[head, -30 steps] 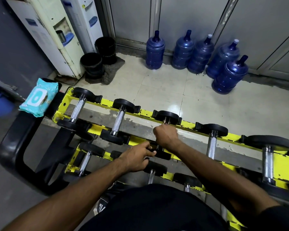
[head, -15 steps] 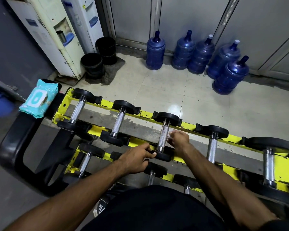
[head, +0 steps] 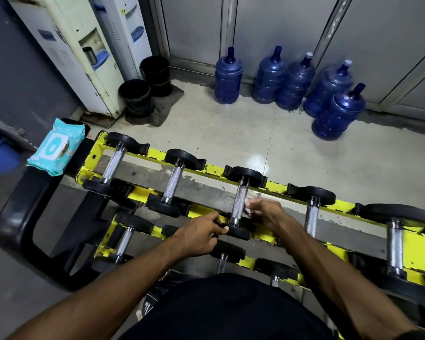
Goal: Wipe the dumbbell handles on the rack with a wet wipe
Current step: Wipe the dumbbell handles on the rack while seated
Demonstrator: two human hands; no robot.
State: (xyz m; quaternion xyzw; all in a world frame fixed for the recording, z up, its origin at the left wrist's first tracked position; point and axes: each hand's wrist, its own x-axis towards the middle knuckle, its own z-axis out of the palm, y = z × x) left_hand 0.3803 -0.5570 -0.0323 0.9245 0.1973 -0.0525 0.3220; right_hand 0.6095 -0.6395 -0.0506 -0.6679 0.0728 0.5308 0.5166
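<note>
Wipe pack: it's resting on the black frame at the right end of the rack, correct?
Not quite. The head view shows the wipe pack resting on the black frame at the left end of the rack, not the right end.

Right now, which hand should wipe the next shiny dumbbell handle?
The right hand, probably. It pinches the white wet wipe and sits between the third knurled steel handle and the fourth handle. The left hand holds no wipe; it grips the third dumbbell's black end plate.
</note>
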